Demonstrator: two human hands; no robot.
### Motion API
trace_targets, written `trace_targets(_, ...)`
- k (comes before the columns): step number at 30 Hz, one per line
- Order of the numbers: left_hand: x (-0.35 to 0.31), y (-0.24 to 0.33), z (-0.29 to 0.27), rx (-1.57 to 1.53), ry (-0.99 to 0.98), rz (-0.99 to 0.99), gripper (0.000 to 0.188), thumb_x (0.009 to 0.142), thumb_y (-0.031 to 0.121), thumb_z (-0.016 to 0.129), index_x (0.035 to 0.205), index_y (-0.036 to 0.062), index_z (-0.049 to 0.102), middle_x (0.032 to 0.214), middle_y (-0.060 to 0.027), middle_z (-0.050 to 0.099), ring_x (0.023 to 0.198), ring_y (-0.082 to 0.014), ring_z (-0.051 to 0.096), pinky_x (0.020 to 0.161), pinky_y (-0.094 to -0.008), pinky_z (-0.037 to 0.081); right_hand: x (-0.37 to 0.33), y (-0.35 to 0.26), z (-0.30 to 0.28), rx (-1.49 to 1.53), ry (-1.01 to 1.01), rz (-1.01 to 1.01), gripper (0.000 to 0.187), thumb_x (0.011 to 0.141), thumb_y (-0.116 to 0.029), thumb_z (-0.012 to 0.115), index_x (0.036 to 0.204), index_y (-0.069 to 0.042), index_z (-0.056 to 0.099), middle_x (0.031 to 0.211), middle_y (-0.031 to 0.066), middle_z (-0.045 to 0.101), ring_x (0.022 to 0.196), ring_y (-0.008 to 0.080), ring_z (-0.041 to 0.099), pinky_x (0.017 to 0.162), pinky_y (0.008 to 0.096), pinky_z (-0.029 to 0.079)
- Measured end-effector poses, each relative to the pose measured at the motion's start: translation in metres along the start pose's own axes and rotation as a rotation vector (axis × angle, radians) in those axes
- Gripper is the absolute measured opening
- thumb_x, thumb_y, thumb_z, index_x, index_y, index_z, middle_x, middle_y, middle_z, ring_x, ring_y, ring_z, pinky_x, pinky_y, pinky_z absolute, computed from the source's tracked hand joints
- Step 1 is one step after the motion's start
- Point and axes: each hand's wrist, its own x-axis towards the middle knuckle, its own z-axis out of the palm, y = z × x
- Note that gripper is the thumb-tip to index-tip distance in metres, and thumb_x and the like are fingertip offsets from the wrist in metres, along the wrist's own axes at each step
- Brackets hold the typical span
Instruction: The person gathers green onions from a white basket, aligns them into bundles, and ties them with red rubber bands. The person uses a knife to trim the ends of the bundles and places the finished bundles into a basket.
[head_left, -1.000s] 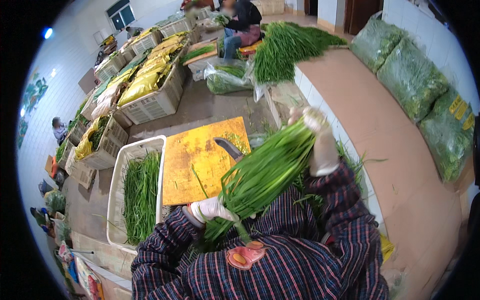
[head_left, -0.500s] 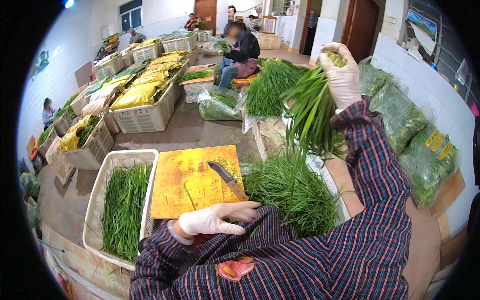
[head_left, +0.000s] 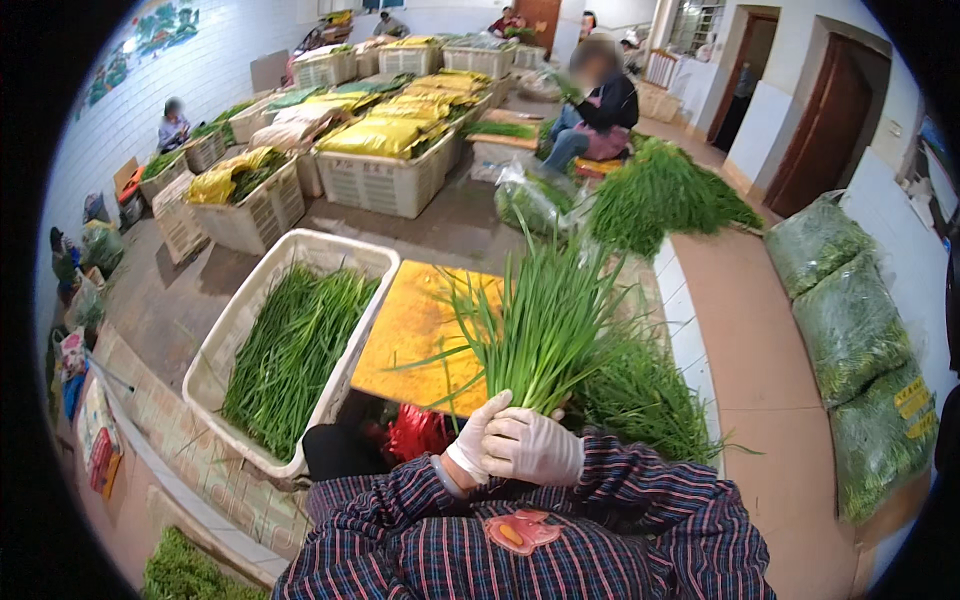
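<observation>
A bunch of long green chives (head_left: 545, 325) stands upright before my chest, its leaves fanning upward and its pale stem ends low. My left hand (head_left: 478, 440) and my right hand (head_left: 535, 447), both in white gloves, close together round those stem ends. Some fingers of the left are hidden by the right. Behind the leaves lies a yellow cutting board (head_left: 405, 350); no knife shows on it from here. To its left a white plastic crate (head_left: 222, 335) holds cut chives (head_left: 300, 350). A loose heap of chives (head_left: 645, 400) spreads right of my hands.
Bagged greens (head_left: 850, 325) are stacked along the right wall by a tiled ledge (head_left: 765, 350). A large heap of chives (head_left: 665, 190) lies ahead, near a seated person (head_left: 600, 105) holding greens. White crates (head_left: 375, 185) with yellow bags (head_left: 385, 135) fill the far left.
My right hand has come down from high on the right with the bunch, now leaves up. The left hand, open before, has joined it at the stems. The view has swung right.
</observation>
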Motion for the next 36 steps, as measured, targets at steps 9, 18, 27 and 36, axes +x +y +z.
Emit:
trace_targets(9, -0.106, 0.028, -0.092, 0.526, 0.685, 0.390, 0.038, 0.084, 0.024, 0.057, 0.113, -0.0006, 0.054, 0.096, -0.0141, 0.064, 0.081, -0.0234, 0.064, 0.075, -0.0361, 0.053, -0.021, -0.049, 0.058, 0.940, 0.295, 0.607, 0.013, 0.078, -0.013, 0.067, 0.085, -0.004, 0.063, 0.088, 0.0093, 0.061, 0.080, 0.0249, 0.061, 0.070, 0.0334, 0.048)
trace_targets(18, -0.078, 0.003, -0.073, 1.221, 0.736, 0.387, 0.045, 0.078, 0.010, 0.066, 0.119, 0.0016, 0.051, 0.108, -0.0062, 0.059, 0.096, -0.0163, 0.057, 0.087, -0.0296, 0.045, -0.031, -0.056, 0.104, 1.894, 0.325, 1.534, 0.055, 0.083, -0.035, 0.067, 0.123, -0.002, 0.049, 0.116, 0.0055, 0.057, 0.104, 0.0150, 0.052, 0.092, 0.0273, 0.039)
trace_targets(27, -0.096, -0.001, -0.091, 0.656, 0.657, 0.423, 0.037, 0.087, 0.019, 0.060, 0.119, 0.0047, 0.049, 0.104, -0.0087, 0.061, 0.091, -0.0188, 0.060, 0.079, -0.0313, 0.051, -0.014, -0.028, 0.120, 1.611, 0.119, 1.414, 0.047, 0.081, -0.029, 0.069, 0.115, -0.001, 0.055, 0.107, 0.0074, 0.062, 0.096, 0.0165, 0.058, 0.084, 0.0288, 0.046)
trace_targets(36, -0.095, 0.003, -0.098, 0.836, 0.721, 0.303, 0.039, 0.086, 0.017, 0.060, 0.121, 0.0065, 0.047, 0.101, -0.0068, 0.060, 0.086, -0.0174, 0.061, 0.075, -0.0311, 0.052, -0.002, -0.016, 0.146, 1.839, 0.215, 1.403, 0.054, 0.079, -0.024, 0.072, 0.124, -0.005, 0.049, 0.113, 0.0056, 0.058, 0.100, 0.0164, 0.055, 0.087, 0.0316, 0.044)
